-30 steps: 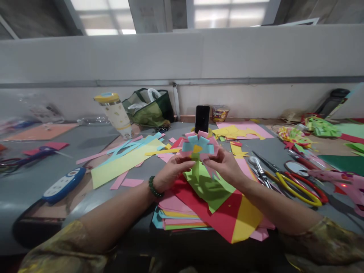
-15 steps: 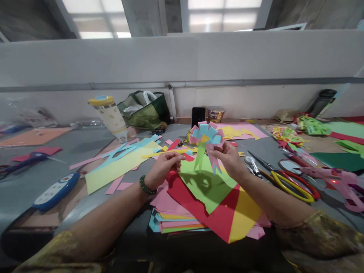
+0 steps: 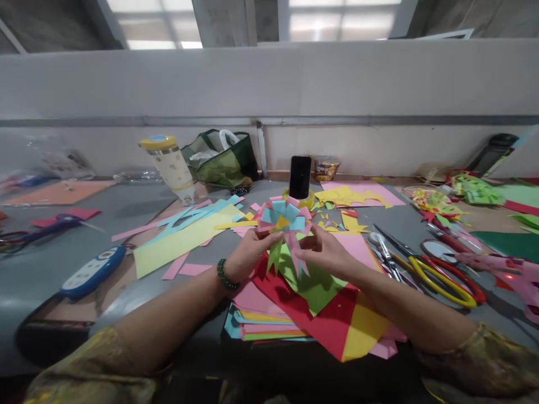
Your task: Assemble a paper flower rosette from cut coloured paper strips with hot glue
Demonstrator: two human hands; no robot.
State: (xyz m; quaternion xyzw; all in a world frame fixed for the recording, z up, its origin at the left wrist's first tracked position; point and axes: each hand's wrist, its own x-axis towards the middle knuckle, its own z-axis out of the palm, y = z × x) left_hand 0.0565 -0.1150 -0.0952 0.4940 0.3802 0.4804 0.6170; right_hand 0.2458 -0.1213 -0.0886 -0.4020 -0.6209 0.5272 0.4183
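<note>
A paper rosette (image 3: pixel 290 216) with pink and light-blue loops and a yellow centre is held up over the stack of paper. Green and pink-and-blue tails hang down from it. My left hand (image 3: pixel 248 249) pinches its left lower side, thumb just under the yellow centre. My right hand (image 3: pixel 326 255) is closed at the right side, thumb and fingers at the pink-and-blue tail (image 3: pixel 297 252). Beneath lie a green sheet (image 3: pixel 322 294), a red sheet (image 3: pixel 330 331) and a yellow sheet (image 3: pixel 364 331), on a pile of coloured paper (image 3: pixel 269 331).
Scissors (image 3: pixel 446 283) and a pink glue gun (image 3: pixel 497 269) lie to the right. A blue-and-white case (image 3: pixel 92 272) and paper strips (image 3: pixel 168 247) are leftward. Behind stand a phone (image 3: pixel 300 177), a tumbler (image 3: pixel 170 171) and a green bag (image 3: pixel 227 163). Yellow scraps (image 3: pixel 349 196) lie around.
The rosette has moved slightly left and down. My left hand has come across to take hold of it; the small red piece seen by its fingertips no longer shows.
</note>
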